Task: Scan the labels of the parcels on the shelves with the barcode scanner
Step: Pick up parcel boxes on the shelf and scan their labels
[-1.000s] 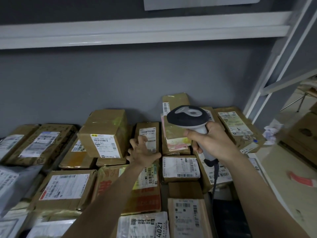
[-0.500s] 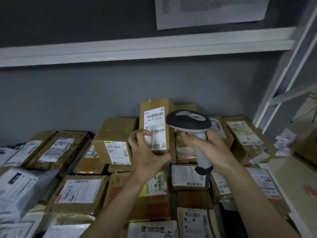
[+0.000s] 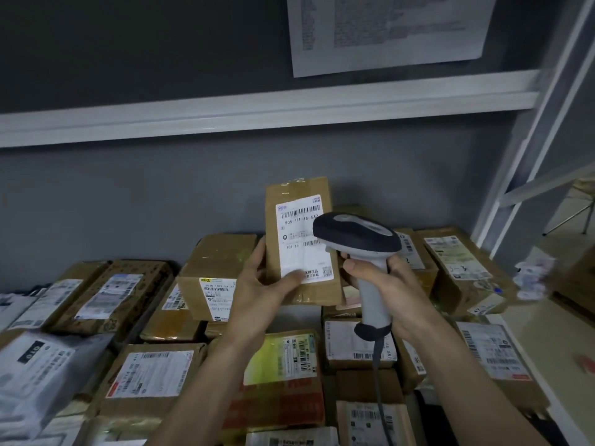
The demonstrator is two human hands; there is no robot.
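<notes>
Shelf [image 3: 257, 117], left hand [image 3: 257, 291] gripping parcel [image 3: 299, 239], right hand [image 3: 399, 294] gripping scanner [image 3: 357, 239]

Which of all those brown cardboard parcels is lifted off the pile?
The narrow brown cardboard parcel, held upright by the left hand, white label facing the scanner; the others lie flat.

Both forearms are bare to the frame's edge, left hand [image 3: 257, 288] and right hand [image 3: 399, 294] ungloved
</notes>
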